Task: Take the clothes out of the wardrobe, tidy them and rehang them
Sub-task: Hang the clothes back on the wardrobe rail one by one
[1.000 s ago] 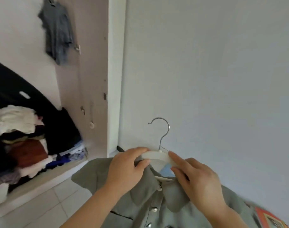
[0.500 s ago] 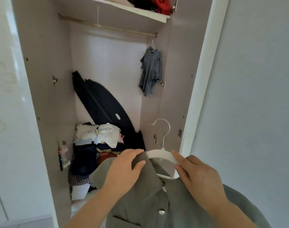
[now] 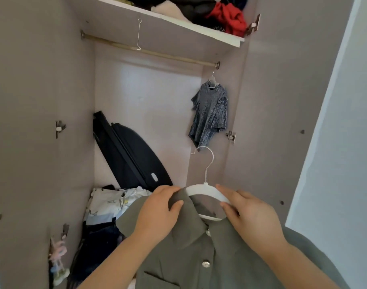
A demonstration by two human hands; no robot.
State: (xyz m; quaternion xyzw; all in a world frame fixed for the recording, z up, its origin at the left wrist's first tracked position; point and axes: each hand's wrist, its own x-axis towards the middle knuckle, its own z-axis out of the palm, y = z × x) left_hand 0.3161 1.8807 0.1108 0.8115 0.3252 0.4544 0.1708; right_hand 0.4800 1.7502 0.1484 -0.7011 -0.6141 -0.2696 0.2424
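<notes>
An olive-green button shirt (image 3: 191, 253) sits on a white hanger (image 3: 201, 187) with a metal hook, held up in front of the open wardrobe. My left hand (image 3: 157, 213) pinches the shirt's collar and left shoulder over the hanger. My right hand (image 3: 253, 217) grips the hanger's right arm at the collar. Above, the hanging rail (image 3: 149, 51) crosses the wardrobe. A grey knitted top (image 3: 209, 113) hangs on a hanger at its right end.
A bare wire hanger (image 3: 139, 34) hangs by the rail's left part. A black padded case (image 3: 132, 155) leans in the back. Folded clothes (image 3: 109, 207) are piled on the wardrobe floor, more on the top shelf (image 3: 218, 33). A wall (image 3: 345, 163) stands right.
My view has swung left and up from the wall to the wardrobe interior and rail. Both hands keep the same hold on the shirt and hanger.
</notes>
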